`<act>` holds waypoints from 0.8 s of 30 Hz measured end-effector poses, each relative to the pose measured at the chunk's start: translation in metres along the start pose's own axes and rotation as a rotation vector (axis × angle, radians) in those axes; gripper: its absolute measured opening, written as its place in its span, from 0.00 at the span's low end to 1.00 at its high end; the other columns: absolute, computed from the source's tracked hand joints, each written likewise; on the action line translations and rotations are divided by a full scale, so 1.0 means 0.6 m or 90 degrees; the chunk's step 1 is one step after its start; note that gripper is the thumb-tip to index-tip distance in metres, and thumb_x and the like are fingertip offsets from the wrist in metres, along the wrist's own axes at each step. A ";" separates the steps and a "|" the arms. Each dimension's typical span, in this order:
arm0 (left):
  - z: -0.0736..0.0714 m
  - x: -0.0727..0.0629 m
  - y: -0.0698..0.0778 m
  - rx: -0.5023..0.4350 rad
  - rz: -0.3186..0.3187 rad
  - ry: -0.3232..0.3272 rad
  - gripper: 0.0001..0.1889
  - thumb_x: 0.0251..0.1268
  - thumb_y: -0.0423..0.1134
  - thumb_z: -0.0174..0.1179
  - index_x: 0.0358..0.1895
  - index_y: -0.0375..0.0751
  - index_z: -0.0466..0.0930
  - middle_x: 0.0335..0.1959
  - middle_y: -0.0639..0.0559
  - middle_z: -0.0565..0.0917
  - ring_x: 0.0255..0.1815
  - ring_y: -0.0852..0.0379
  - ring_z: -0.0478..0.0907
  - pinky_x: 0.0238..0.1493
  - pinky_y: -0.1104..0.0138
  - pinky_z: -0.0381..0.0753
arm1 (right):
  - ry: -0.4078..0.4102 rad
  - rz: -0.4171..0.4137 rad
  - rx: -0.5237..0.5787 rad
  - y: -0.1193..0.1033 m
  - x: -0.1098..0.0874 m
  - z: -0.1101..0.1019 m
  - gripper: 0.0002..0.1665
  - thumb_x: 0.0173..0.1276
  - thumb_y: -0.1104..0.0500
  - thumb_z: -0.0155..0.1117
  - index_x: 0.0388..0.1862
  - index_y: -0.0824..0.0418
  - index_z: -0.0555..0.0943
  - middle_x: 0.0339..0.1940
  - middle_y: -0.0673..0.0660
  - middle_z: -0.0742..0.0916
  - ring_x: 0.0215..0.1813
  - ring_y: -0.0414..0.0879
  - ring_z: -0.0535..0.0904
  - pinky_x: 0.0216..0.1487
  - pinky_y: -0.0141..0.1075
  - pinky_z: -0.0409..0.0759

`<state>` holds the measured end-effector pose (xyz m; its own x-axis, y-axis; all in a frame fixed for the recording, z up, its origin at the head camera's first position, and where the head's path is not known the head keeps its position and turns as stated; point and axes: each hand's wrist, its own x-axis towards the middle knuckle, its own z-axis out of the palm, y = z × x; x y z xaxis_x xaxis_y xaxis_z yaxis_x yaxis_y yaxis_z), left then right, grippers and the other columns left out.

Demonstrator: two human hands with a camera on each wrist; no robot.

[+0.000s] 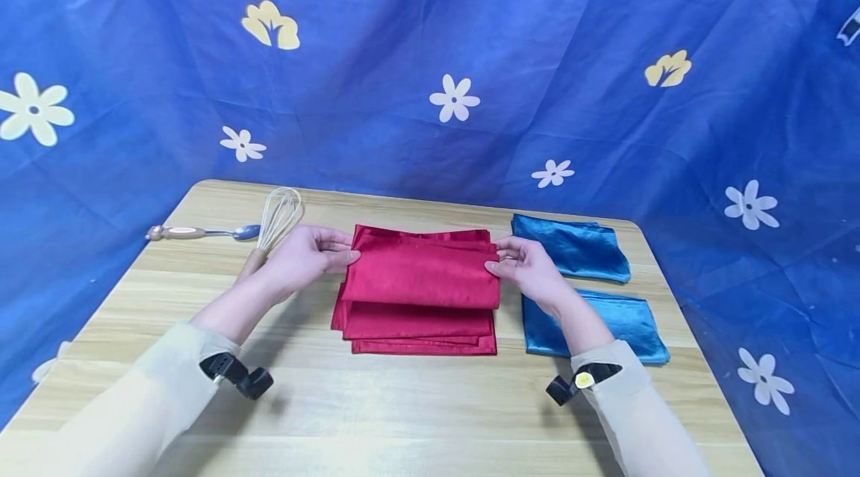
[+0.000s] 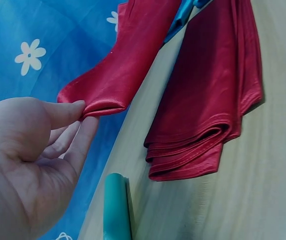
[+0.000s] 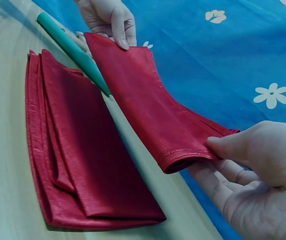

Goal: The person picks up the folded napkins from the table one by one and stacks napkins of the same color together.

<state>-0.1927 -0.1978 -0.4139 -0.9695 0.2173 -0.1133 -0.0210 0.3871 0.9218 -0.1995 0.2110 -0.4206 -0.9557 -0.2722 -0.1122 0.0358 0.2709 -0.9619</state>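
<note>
A folded red satin cloth (image 1: 423,268) hangs level above the table, stretched between both hands. My left hand (image 1: 309,260) pinches its left end between thumb and fingers. At the right end, my right hand (image 1: 531,275) pinches it the same way, thumb on top and fingers beneath. In the right wrist view the folded edge of the held cloth (image 3: 147,105) curls into a loop by the thumb. Below it lies more folded red cloth (image 2: 197,95), stacked in uneven layers on the table and apart from the raised piece.
Two folded blue cloths (image 1: 571,249) lie on the right, the nearer one partly behind my right forearm. At left are a whisk (image 1: 278,219) and a spoon (image 1: 201,232). A green rod-like object (image 3: 73,50) shows beyond the red stack. A blue flowered curtain (image 1: 376,89) hangs behind the table.
</note>
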 end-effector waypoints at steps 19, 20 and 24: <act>0.016 -0.039 -0.016 -0.054 -0.025 -0.024 0.21 0.70 0.33 0.72 0.60 0.24 0.81 0.47 0.40 0.89 0.43 0.55 0.88 0.46 0.65 0.88 | -0.030 0.006 0.039 0.024 -0.037 0.016 0.26 0.72 0.65 0.72 0.67 0.67 0.76 0.48 0.61 0.85 0.46 0.51 0.85 0.48 0.35 0.86; 0.016 -0.040 -0.016 -0.053 -0.025 -0.024 0.21 0.70 0.33 0.72 0.60 0.23 0.81 0.47 0.41 0.89 0.43 0.55 0.88 0.46 0.65 0.88 | -0.032 0.008 0.041 0.025 -0.038 0.016 0.27 0.72 0.65 0.72 0.67 0.68 0.76 0.48 0.61 0.84 0.46 0.52 0.85 0.48 0.36 0.86; 0.020 -0.043 -0.021 -0.059 -0.028 -0.029 0.21 0.70 0.32 0.71 0.60 0.22 0.81 0.46 0.40 0.89 0.43 0.55 0.88 0.45 0.66 0.89 | -0.038 0.017 0.049 0.031 -0.041 0.018 0.28 0.72 0.65 0.73 0.67 0.68 0.76 0.48 0.61 0.84 0.46 0.52 0.85 0.47 0.36 0.87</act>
<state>-0.1645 -0.1976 -0.4267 -0.9552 0.2425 -0.1694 -0.0884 0.3126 0.9458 -0.1720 0.2127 -0.4386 -0.9352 -0.3202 -0.1509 0.0860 0.2081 -0.9743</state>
